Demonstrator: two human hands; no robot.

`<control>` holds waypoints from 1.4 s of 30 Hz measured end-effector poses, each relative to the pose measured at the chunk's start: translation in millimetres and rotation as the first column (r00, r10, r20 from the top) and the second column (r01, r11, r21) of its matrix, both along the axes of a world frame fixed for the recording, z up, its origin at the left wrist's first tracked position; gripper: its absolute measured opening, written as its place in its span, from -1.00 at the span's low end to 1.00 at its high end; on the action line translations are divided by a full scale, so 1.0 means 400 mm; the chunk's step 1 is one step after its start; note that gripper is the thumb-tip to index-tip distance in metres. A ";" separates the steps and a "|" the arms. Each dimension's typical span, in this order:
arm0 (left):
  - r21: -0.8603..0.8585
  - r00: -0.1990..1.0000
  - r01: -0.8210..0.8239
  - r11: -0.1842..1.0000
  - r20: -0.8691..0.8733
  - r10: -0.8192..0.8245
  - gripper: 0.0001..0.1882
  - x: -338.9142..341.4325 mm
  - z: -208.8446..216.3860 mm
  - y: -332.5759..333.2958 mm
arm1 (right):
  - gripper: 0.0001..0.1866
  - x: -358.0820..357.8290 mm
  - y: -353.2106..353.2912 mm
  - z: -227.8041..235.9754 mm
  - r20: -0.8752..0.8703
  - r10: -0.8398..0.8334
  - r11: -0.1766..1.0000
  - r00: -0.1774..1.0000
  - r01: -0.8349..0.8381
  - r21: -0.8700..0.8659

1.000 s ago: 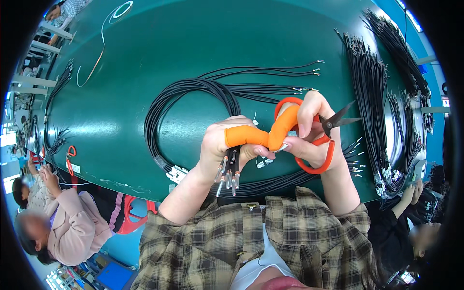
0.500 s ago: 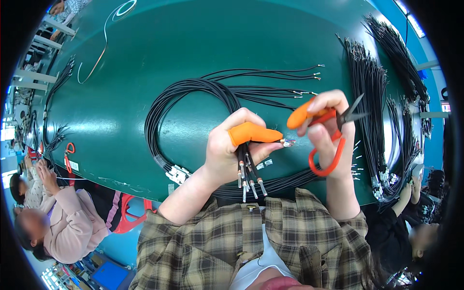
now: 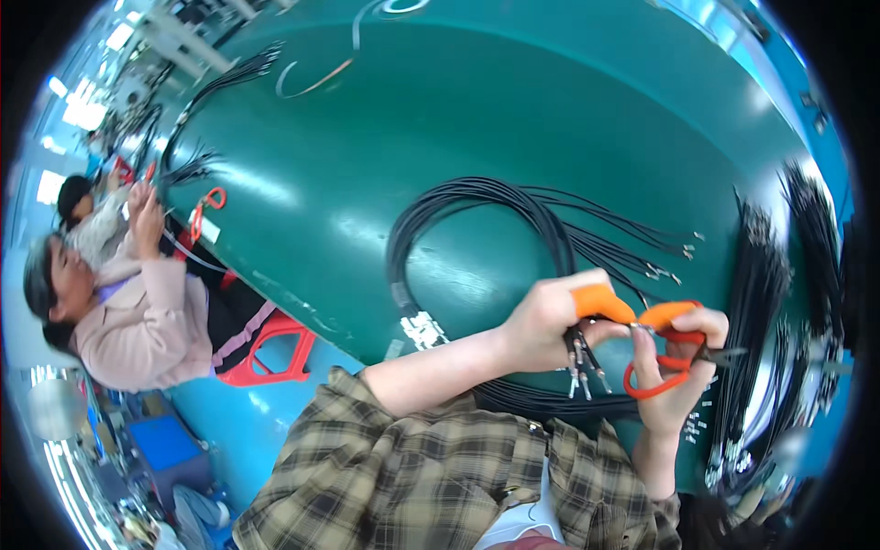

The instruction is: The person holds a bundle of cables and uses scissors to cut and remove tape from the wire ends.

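My left hand (image 3: 550, 321), an orange finger cot on its index finger, is closed around a bunch of black cables. Their metal-tipped ends (image 3: 584, 371) hang below my fingers. My right hand (image 3: 674, 403) carries scissors with red-orange handles (image 3: 658, 391) hooked on its fingers, the dark blades pointing right. Its thumb and cot-covered index finger pinch at the cable end beside my left fingertips, and the tips of both hands meet there. What exactly lies between them is too small to make out. The coiled black cables (image 3: 396, 259) lie on the table behind my left hand.
Bundles of black cables (image 3: 756, 275) lie along the right side of the green table (image 3: 440, 101). Another pair of scissors (image 3: 197, 223) and a cable bundle (image 3: 220, 84) are at the left. A co-worker (image 3: 137, 302) sits there near a red stool (image 3: 266, 357).
My view has swung left, so the table appears shifted right. My right hand has come in from apart to meet my left fingertips at the cable end, still carrying the scissors.
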State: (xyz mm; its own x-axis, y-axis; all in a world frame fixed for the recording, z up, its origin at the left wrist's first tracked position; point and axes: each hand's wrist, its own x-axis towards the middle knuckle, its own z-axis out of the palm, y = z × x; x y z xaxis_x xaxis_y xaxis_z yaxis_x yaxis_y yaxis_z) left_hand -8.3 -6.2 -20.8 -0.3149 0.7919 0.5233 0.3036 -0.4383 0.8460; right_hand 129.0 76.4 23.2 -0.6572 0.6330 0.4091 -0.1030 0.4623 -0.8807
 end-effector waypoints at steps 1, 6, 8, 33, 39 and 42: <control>0.027 1.000 0.000 1.000 -0.017 0.001 -0.84 -0.001 0.002 -0.003 | -0.59 0.003 -0.004 0.000 -0.020 0.016 0.999 1.000 -0.017 -0.048; 0.043 0.997 0.064 0.997 -0.049 -0.062 -0.87 -0.009 0.002 0.002 | -0.64 0.036 0.045 -0.016 0.006 0.125 0.991 0.992 -0.125 0.037; 0.039 0.993 0.106 0.994 -0.055 -0.103 -0.91 -0.013 0.006 0.005 | -0.66 0.035 0.070 -0.024 0.053 0.089 0.982 0.995 -0.097 0.160; -0.024 0.978 0.024 0.999 0.209 -0.019 -0.47 -0.002 -0.038 0.014 | -0.59 -0.005 0.058 -0.086 -0.155 0.239 0.906 0.959 -0.278 -0.319; -0.042 0.976 0.114 0.993 0.191 -0.104 -0.34 -0.003 -0.052 0.020 | -0.60 -0.041 0.077 -0.115 -0.355 0.368 0.865 0.860 -0.456 -0.208; -0.109 0.953 0.175 0.979 0.270 -0.140 -0.29 -0.004 -0.045 0.012 | -0.65 -0.039 0.087 -0.105 -0.322 0.463 0.819 0.826 -0.537 -0.200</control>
State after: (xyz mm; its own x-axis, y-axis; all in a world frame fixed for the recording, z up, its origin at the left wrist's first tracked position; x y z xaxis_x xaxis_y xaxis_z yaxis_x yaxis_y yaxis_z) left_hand -9.7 -1.3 -38.7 -0.2916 0.8980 0.3294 0.0020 -0.3438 0.9390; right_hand 113.4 111.2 -18.8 -0.8126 0.3526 0.4641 -0.4847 0.0334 -0.8740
